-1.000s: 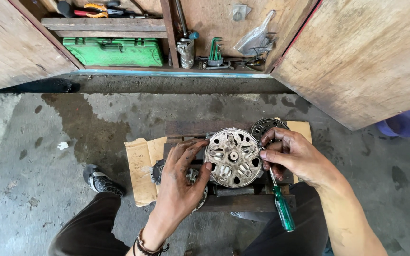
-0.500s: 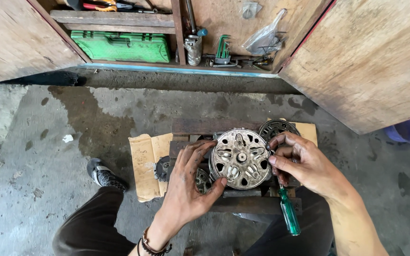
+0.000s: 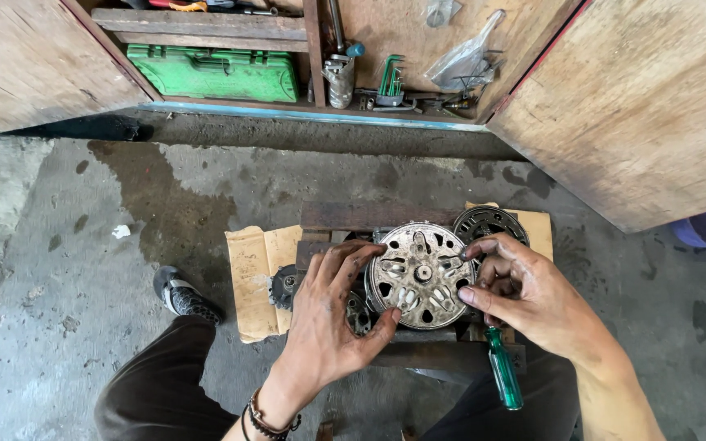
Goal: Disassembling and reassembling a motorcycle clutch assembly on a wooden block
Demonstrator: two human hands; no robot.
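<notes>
While both hands, left hand [image 3: 324,322] at nine o'clock and right hand [image 3: 525,294] at three, gripped its rim, the metal motor housing [image 3: 421,275] looked heavy, rigid and greasy.

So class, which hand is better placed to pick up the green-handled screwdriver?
Right. The right hand lies just above the screwdriver, whose handle sits under its wrist. The left hand grips the round metal housing on the far side.

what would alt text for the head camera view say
Seen from above, the left hand and right hand grip a round, grimy metal motor housing over cardboard on a concrete floor. A green-handled screwdriver lies below the right hand, and an open wooden cabinet holds a green tool case.
</notes>
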